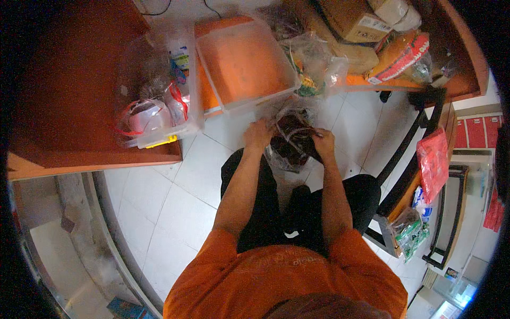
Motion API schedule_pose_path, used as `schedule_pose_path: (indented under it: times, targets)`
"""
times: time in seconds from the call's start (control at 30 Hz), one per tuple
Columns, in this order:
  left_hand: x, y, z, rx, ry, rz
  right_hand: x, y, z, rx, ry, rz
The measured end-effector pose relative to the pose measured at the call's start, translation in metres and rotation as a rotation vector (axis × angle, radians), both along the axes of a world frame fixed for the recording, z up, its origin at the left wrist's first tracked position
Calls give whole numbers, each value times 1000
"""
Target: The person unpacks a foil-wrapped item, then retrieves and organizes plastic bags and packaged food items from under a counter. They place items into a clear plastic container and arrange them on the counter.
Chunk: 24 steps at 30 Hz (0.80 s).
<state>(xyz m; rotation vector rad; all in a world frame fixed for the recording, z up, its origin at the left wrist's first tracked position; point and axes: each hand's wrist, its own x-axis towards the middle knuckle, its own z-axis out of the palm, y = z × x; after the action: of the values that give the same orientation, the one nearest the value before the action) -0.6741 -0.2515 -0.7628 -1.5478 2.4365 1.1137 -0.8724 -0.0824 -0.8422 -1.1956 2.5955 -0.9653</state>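
Both hands are at a clear plastic bag (290,157) with dark contents (293,123), held above the floor between the knees. My left hand (258,134) grips the bag at its left side, fingers curled. On the other side, my right hand (324,144) pinches the bag's upper right edge between thumb and fingers. What the dark contents are cannot be made out through the shiny film. Just beyond the hands stands a translucent plastic bin or lid (249,65), resting on an orange surface.
To the left, a clear plastic box (195,99) with a yellow latch holds several wrapped items on a brown table (79,99). Cardboard boxes (350,24) and a red-and-orange packet (398,60) lie at back right. A bench (398,197) at right carries a red plastic packet (433,165).
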Motion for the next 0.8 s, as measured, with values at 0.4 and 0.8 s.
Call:
schedule_pose_path:
  times: [0.4,0.8]
  targets:
    - [65,145,88,880,955,191,107,63,282,-140,-630,201]
    - [116,132,169,521,1348,-5,75,140,278,-786,-755,295]
